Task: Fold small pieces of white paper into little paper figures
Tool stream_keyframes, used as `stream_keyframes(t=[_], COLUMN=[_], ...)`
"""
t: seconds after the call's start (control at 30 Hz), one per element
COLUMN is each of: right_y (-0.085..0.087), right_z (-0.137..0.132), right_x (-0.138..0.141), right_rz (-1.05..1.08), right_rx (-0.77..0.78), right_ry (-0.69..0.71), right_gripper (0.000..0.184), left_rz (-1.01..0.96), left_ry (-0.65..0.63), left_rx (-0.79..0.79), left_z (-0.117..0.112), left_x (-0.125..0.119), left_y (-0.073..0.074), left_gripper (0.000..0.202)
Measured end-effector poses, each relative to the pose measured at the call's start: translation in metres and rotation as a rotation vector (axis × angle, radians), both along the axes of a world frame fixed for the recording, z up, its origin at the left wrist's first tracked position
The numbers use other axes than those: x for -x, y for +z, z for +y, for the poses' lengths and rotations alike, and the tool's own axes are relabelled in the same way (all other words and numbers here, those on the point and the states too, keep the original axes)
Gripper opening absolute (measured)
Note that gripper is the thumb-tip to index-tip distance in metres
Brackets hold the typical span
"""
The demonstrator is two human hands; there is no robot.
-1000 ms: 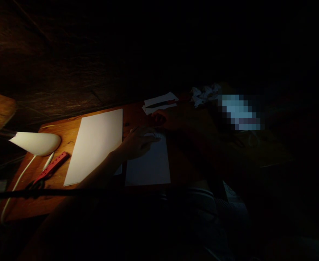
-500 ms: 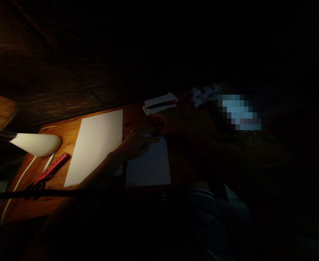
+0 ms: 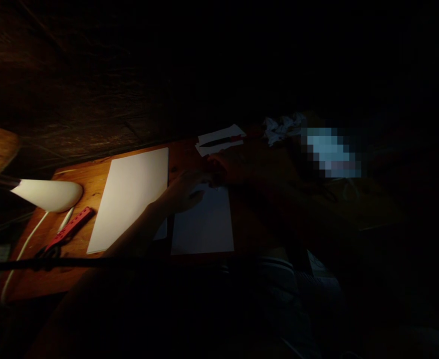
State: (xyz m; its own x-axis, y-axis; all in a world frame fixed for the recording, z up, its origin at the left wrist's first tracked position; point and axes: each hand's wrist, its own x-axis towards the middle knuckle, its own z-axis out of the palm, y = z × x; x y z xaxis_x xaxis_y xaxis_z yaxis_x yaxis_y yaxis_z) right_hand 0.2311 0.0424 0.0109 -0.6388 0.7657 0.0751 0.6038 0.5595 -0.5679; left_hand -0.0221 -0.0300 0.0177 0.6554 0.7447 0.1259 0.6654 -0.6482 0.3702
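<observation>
A white sheet of paper (image 3: 204, 227) lies on the wooden table in front of me. Over its far left part reaches my left hand (image 3: 185, 190), thumb close above the sheet and fingers bunched towards the other hand. My right hand (image 3: 229, 167) is curled at the sheet's far right corner, deep in shadow. The fingertips of both hands meet there, closed; what they hold, if anything, is lost in the dark. Left of my left hand lies a larger stack of white paper (image 3: 133, 197), with my forearm crossing its near right part.
Beyond my hands, a dark, slim tool with a red end (image 3: 219, 141) rests on white paper pieces (image 3: 219, 133). Crumpled white paper (image 3: 275, 130) sits farther right, near a blurred-out bright patch (image 3: 329, 152). At left are a white lamp (image 3: 51, 194) and a red power strip (image 3: 70, 228).
My left hand's fingers have drawn together and moved closer to my right hand. The view has shifted slightly; the paper lies as before.
</observation>
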Motion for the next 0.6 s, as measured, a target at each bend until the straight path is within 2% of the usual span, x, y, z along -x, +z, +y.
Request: stream_keyframes(t=[0.13, 0.27, 0.4, 0.6], right_y=[-0.0023, -0.0009, 0.0008, -0.0019], right_z=[0.0004, -0.0017, -0.0026, -0.0015], right_x=[-0.0010, 0.0002, 0.0036, 0.0030], right_rz=[-0.002, -0.004, -0.028, -0.001], right_rx=[-0.005, -0.001, 0.014, 0.010], right_ry=[0.019, 0.004, -0.035, -0.017], right_gripper=[0.086, 0.092, 0.094, 0.093], left_rz=[-0.001, 0.012, 0.055, 0.067], left_ry=[-0.098, -0.085, -0.057, -0.033], left_rx=[-0.059, -0.123, -0.131, -0.137], left_z=[0.0047, 0.0045, 0.0016, -0.0011], left_x=[0.0002, -0.0015, -0.0029, -0.0010], left_y=[0.0002, 0.0028, 0.0060, 0.0069], left_gripper=[0.042, 0.036, 0.039, 0.048])
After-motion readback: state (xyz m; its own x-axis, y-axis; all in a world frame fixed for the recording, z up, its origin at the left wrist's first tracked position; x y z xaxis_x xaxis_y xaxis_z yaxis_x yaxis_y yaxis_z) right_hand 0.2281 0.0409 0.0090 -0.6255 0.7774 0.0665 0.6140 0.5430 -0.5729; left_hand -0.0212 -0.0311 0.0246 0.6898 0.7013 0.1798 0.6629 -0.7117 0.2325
